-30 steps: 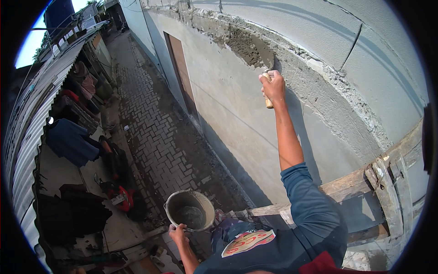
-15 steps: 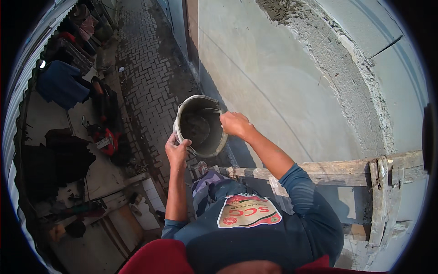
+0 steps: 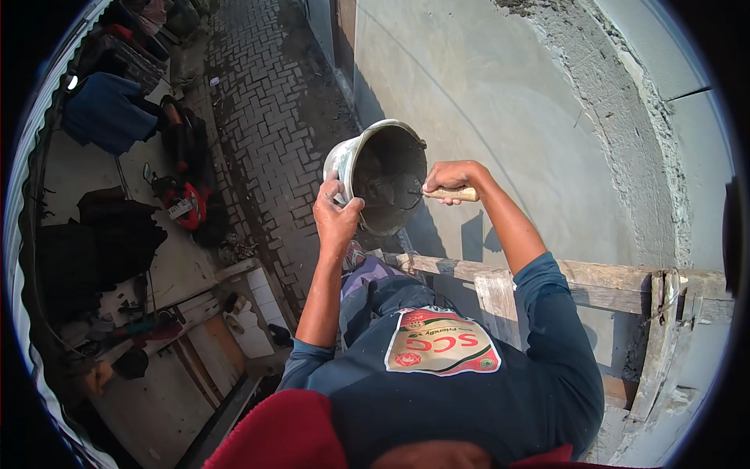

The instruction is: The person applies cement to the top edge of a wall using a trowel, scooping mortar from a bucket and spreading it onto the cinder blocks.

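Observation:
My left hand (image 3: 337, 213) grips the near left side of a pale, mortar-stained bucket (image 3: 342, 156), which is tipped so its dark interior and some grey mortar in the bottom face me. My right hand (image 3: 451, 176) holds the wooden handle (image 3: 467, 194) of a trowel at the bucket's right side, its blade down inside. Beyond both hands is the plastered wall (image 3: 500, 117), with a rough grey band (image 3: 617, 148) and a dark patch of mortar (image 3: 512, 8) at the top edge of the view.
Below me runs a paved alley (image 3: 262, 102). Rough timber rails (image 3: 594, 277) stand at my right and front, close to the wall. At left are corrugated roofing, hanging clothes (image 3: 105, 109) and a red motorbike (image 3: 187, 203).
From a second ago, my right hand has left the wall with the trowel and come to the bucket. My left hand has raised and tipped the bucket, and the view has turned downward.

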